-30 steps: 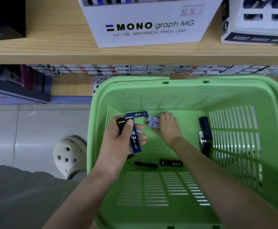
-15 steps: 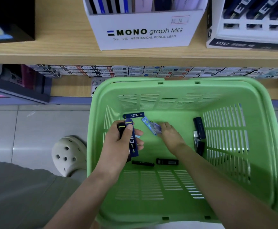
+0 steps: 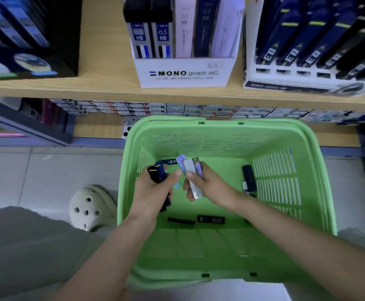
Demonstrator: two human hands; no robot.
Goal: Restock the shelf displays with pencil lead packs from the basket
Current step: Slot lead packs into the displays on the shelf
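A green basket (image 3: 231,253) stands on the floor below the shelf. My left hand (image 3: 153,190) grips dark navy lead packs (image 3: 158,173) over the basket's left side. My right hand (image 3: 207,183) holds a few pale lilac and white lead packs (image 3: 191,170) fanned upward, just right of the left hand. On the basket floor lie a navy 0.3 pack (image 3: 171,161), two black packs (image 3: 210,219) near the front, and black packs (image 3: 249,178) at the right wall. The white MONO graph MG display box (image 3: 185,72) stands on the shelf above.
A white display (image 3: 307,83) with dark navy packs sits right of the MONO box, and a black box (image 3: 29,40) to its left. Rows of small boxes (image 3: 177,109) line the lower shelf. A cream clog (image 3: 90,207) rests on the tiled floor left of the basket.
My right hand has lifted the pale packs off the basket floor and now holds them raised. The left hand keeps its navy packs. The view has tilted up toward the shelf.
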